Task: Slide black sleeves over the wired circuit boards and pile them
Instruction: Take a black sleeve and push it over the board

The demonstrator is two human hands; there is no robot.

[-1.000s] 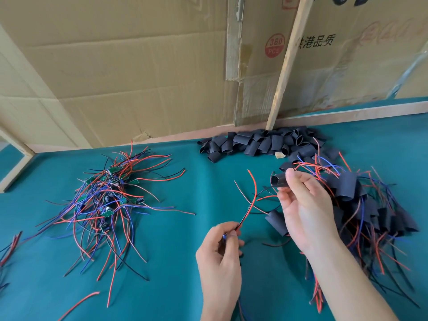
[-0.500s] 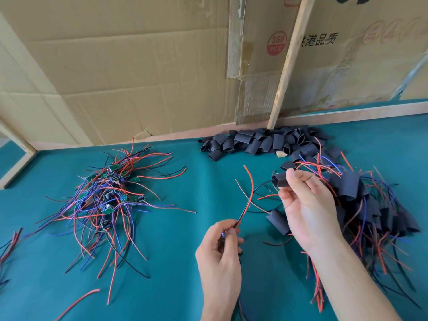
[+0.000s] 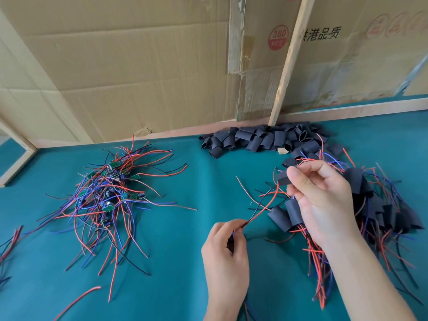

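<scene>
Right now the red and black wire pair point(image 3: 261, 208) runs on a slant, from the left hand point(image 3: 225, 249) low near the middle up and rightward into the black sleeve point(image 3: 283, 178), held above the green table point(image 3: 180, 262). The left hand's thumb and forefinger pinch the wires' lower end, knuckles up. The right hand point(image 3: 324, 205) is raised higher, its thumb and fingertips pinching the sleeve, palm facing left. Behind it lies the pile of sleeved boards point(image 3: 382, 205); the bare wired boards point(image 3: 108, 195) lie well apart at left.
</scene>
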